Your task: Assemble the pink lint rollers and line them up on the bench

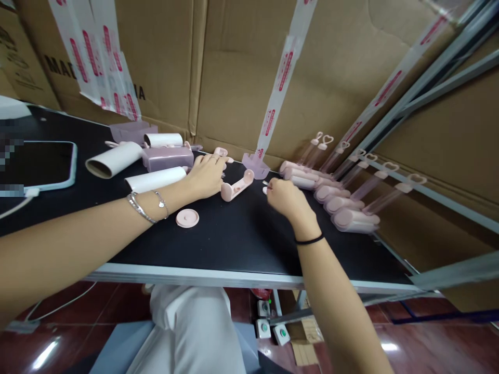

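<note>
My left hand (206,176) lies on the black table (234,244), fingers curled over a small pink part next to a purple box (167,157). A pink handle-shaped piece (236,186) lies just right of that hand. My right hand (286,198) is closed in a pinch on a small white-tipped item I cannot make out, close to the handle piece's right end. A round pink cap (187,218) sits on the table below my left wrist.
A row of several pink tubes with clear heart-topped ends (343,202) lies at the right. White rolls (115,160) and a phone (37,165) sit at the left. Cardboard boxes (241,67) with hanging tape strips wall the back. Metal rails (429,192) run along the right.
</note>
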A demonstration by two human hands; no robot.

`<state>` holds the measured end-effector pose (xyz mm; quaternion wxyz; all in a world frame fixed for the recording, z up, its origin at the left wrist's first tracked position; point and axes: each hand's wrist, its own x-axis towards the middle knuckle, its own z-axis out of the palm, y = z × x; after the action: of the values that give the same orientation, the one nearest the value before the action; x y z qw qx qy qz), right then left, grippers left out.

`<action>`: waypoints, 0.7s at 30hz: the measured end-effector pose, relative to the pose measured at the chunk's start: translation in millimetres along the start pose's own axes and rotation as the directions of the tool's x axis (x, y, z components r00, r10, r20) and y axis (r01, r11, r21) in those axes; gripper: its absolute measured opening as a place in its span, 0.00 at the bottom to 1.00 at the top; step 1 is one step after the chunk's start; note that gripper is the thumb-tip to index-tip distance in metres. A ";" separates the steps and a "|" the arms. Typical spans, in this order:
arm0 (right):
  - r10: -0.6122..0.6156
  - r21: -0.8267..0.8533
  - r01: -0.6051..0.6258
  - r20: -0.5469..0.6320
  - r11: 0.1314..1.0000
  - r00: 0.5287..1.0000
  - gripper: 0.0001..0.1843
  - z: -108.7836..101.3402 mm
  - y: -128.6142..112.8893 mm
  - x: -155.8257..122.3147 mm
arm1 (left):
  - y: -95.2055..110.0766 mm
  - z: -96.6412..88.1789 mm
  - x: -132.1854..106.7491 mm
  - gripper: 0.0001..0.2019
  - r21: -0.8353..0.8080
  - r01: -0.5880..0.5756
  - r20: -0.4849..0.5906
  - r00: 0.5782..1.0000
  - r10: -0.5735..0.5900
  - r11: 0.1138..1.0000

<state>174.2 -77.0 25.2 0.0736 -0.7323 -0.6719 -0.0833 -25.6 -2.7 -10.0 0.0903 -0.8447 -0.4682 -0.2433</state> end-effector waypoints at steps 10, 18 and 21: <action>0.595 0.368 -0.482 -0.623 0.796 0.508 0.17 -41.8 139.2 -5.3 | 21.9 -18.2 -8.8 0.15 -0.198 -0.664 0.030 0.731 0.682 0.721; 0.823 0.573 -0.591 -0.364 0.567 0.436 0.15 6.9 226.3 -12.9 | 6.3 2.1 -6.1 0.14 0.017 -0.565 0.240 0.803 0.545 0.825; 0.731 0.586 -0.447 -0.459 0.676 0.505 0.09 -1.3 209.4 -10.4 | 1.3 -2.5 -4.6 0.15 0.031 -0.498 0.199 0.853 0.483 0.867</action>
<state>381.9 -105.5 25.1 0.4762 -0.8081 -0.3023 -0.1697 -27.3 -7.8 -10.0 0.1398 -0.9505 -0.2530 -0.1139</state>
